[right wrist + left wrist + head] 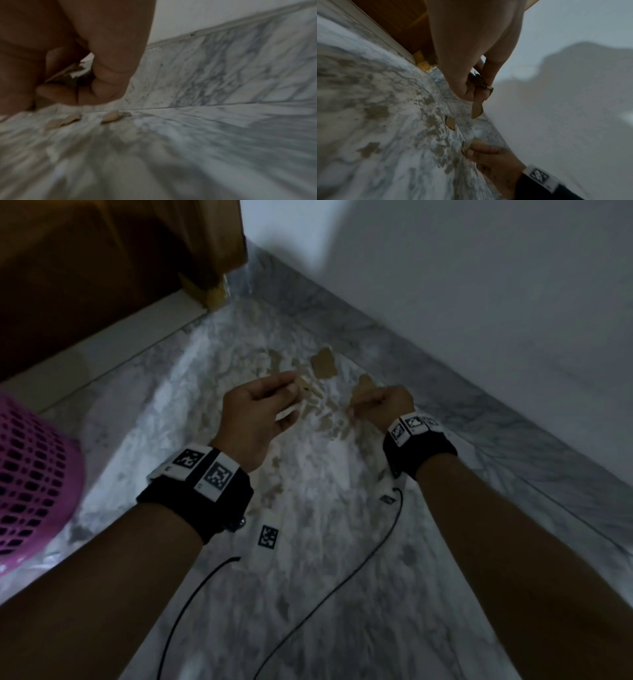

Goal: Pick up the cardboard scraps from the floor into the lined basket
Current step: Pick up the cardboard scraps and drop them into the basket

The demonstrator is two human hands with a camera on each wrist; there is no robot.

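A tan cardboard scrap (323,364) lies on the marble floor (308,542) just beyond both hands, with another small scrap (111,117) near the skirting. My left hand (294,392) hovers over the floor and pinches several scraps (477,108) between thumb and fingers. To its right, my right hand (359,405) is low by the floor, fingers curled round scraps (68,73); one scrap (464,147) shows at its fingertips. The pink mesh basket (30,481) stands at the far left, cut off by the frame edge.
A brown wooden cabinet (102,268) fills the upper left corner. A white wall (479,285) with marble skirting (445,392) runs along the right. Black cables (376,546) trail under my arms beside a white marker tag (269,537).
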